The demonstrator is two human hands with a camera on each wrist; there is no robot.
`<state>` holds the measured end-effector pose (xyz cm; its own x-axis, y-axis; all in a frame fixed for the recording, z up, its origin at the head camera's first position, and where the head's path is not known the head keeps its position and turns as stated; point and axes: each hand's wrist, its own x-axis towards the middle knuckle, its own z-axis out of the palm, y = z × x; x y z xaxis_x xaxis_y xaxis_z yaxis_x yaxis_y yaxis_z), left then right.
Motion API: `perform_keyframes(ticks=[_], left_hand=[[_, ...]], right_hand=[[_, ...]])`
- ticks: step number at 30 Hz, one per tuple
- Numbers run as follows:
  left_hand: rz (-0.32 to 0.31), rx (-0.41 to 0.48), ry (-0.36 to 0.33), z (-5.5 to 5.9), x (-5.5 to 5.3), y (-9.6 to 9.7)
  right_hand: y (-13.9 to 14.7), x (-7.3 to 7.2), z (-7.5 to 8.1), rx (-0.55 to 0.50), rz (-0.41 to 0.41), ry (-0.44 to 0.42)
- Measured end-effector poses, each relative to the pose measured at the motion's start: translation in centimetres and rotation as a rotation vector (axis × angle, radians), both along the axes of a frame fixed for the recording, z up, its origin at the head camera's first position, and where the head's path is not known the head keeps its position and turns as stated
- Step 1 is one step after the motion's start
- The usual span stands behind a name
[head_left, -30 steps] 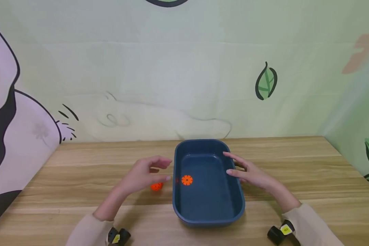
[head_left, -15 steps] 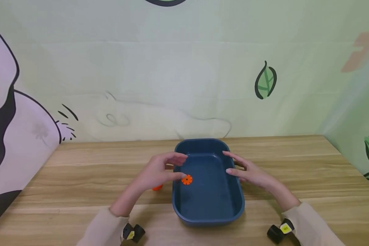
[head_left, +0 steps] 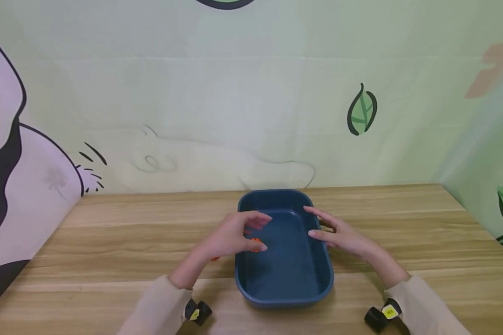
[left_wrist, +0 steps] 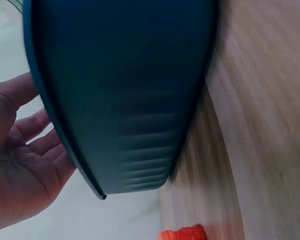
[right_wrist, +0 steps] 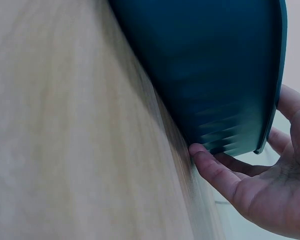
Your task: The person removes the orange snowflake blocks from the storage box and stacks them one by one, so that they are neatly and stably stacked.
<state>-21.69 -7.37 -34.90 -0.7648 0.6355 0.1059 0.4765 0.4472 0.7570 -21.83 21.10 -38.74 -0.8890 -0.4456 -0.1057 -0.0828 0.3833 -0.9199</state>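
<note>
A deep blue rectangular tub [head_left: 291,274] stands on the wooden table. Inside it, at the left, lies a notched orange disc [head_left: 256,240], partly covered by my left thumb. My left hand [head_left: 231,236] reaches over the tub's left rim, thumb and fingers spread apart, with nothing visible between them. With my right hand [head_left: 338,236] I hold the tub's right side, thumb and forefinger over the rim and other fingers against the outer wall [right_wrist: 215,100]. Left of the tub, a bumpy orange piece [left_wrist: 184,233] sits on the table, mostly hidden by my left wrist in the head view.
The wooden table [head_left: 117,242] extends to both sides of the tub. A pale printed backdrop [head_left: 184,102] rises behind its far edge. Small black cameras [head_left: 198,311] are strapped at both wrists.
My left hand has moved right, from beside the tub to over its inside, now partly covering the orange disc. The right hand and the tub have stayed put.
</note>
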Motion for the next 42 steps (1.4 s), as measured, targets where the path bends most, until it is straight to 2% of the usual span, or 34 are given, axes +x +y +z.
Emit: perform_keyframes(ticks=[4, 10, 16, 21, 26, 33, 42], left_hand=[[-0.022, -0.094, 0.015, -0.2, -0.5, 0.7], [-0.055, -0.318, 0.062, 0.2, -0.7, 1.8], [-0.005, -0.552, 0.119, 0.4, -0.5, 3.0], [0.050, -0.703, 0.206, -0.2, -0.2, 3.9], [0.076, -0.786, 0.321, -0.7, 0.0, 4.4], [0.075, -0.822, 0.389, -1.2, -0.2, 4.6], [0.024, -0.906, 0.261, -0.8, -0.2, 4.9]], right_hand=[[0.1, 0.0, 0.0, 0.014, 0.001, 0.004], [0.1, 0.0, 0.1, 0.020, 0.003, 0.010], [0.1, 0.0, 0.1, 0.023, 0.000, 0.016], [0.0, 0.0, 0.0, 0.007, 0.004, 0.012], [0.0, 0.1, 0.0, -0.001, 0.001, -0.002], [0.0, 0.0, -0.1, 0.001, 0.004, -0.003], [0.0, 0.0, 0.0, -0.003, 0.003, -0.012]])
